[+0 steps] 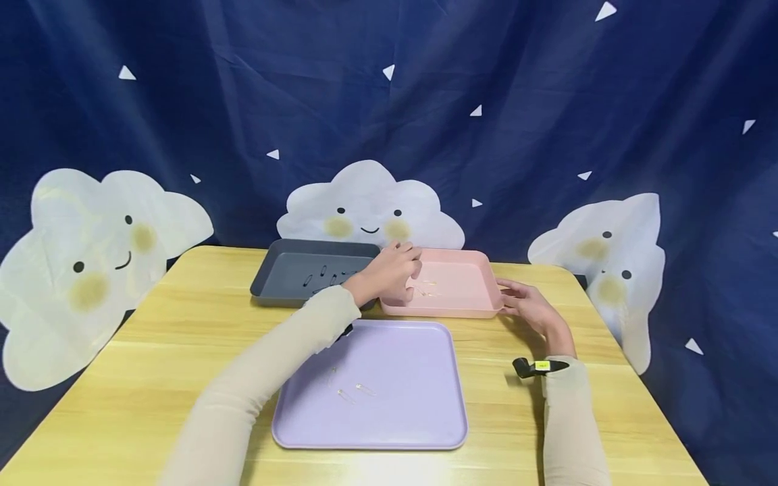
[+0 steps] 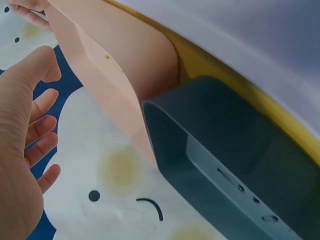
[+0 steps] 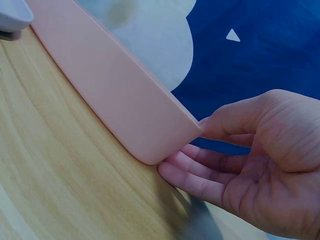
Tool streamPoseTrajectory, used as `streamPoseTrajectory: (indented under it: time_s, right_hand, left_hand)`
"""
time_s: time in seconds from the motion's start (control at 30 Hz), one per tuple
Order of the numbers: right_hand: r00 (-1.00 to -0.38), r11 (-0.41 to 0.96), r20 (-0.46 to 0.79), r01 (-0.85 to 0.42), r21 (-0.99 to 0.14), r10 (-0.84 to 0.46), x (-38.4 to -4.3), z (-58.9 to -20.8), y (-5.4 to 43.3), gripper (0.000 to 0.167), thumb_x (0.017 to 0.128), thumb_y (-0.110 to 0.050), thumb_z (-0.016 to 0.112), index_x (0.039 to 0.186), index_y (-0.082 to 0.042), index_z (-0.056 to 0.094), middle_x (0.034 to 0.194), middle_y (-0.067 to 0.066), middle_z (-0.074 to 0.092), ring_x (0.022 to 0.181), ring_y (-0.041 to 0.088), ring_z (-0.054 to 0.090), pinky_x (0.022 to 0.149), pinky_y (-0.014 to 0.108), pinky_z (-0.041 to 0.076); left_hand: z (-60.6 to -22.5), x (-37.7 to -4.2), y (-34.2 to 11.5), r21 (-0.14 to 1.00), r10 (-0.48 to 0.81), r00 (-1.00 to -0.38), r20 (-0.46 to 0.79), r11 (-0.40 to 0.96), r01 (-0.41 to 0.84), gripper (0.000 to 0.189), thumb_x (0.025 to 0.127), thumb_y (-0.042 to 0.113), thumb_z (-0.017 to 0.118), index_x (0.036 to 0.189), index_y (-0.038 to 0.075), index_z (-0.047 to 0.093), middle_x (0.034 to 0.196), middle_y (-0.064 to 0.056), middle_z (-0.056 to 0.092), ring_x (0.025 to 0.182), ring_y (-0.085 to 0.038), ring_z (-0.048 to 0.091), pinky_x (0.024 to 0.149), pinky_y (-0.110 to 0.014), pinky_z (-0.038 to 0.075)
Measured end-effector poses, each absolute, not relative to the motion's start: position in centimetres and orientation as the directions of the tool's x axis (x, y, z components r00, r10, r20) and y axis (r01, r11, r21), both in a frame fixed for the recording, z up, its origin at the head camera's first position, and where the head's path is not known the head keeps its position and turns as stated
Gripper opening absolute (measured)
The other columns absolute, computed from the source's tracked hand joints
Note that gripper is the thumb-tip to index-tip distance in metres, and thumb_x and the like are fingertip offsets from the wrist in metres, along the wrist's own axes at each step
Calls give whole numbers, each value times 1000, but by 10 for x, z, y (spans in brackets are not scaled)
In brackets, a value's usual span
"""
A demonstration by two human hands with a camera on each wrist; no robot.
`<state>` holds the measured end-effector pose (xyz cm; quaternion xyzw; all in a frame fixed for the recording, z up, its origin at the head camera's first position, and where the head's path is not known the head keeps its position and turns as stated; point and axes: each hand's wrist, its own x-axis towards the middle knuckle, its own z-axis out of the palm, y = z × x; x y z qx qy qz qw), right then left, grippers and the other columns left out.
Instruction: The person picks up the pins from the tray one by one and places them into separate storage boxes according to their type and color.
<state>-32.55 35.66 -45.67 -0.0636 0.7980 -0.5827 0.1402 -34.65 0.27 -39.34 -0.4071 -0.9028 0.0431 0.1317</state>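
Observation:
My left hand (image 1: 396, 270) is over the left end of a pink tray (image 1: 452, 312), with the fingers loosely bent. In the left wrist view, nothing shows between its thumb and fingers. At the tray's right end my right hand (image 1: 531, 307) grips the corner. In the right wrist view the thumb sits at the rim, the fingertips (image 3: 172, 172) low against the wall. A few small gold safety pins (image 1: 428, 283) lie in the pink tray. Three more gold pins (image 1: 365, 388) are on the lavender tray (image 1: 419, 405) in front.
A dark grey tray (image 1: 276, 291) holding several black safety pins (image 1: 308, 280) stands just left of the pink one. All three trays are on a wooden table (image 1: 152, 351). Behind it hangs a blue curtain (image 1: 340, 88) with cloud faces.

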Motion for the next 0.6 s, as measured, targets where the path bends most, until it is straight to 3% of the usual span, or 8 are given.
streamPoseTrajectory:
  time_s: [0.2,0.33,0.6]
  right_hand:
    - [-952,321,-143,52,-946,-269,-324,-456,356,54,105,-3,49,156,4,33,144,36,46,99,1,65,87,23,58]
    - [-951,319,-134,41,-947,-277,-323,-456,357,54,105,-2,48,156,6,32,147,39,41,100,2,65,88,22,57]
    - [-951,323,-131,36,-946,-280,-323,-456,357,54,105,-3,47,156,8,30,146,41,40,102,3,65,88,22,57]
  left_hand:
    - [-389,-331,-20,-219,764,-601,234,643,734,18,79,34,72,87,18,68,104,-1,56,99,-22,52,97,-43,42]
    - [-390,-318,-32,-251,802,-539,258,594,764,20,78,32,73,88,16,70,102,-2,56,98,-23,53,97,-44,42]
    - [-398,-290,-52,-265,863,-459,209,502,824,13,77,29,74,81,20,66,100,2,56,96,-19,50,92,-39,43]
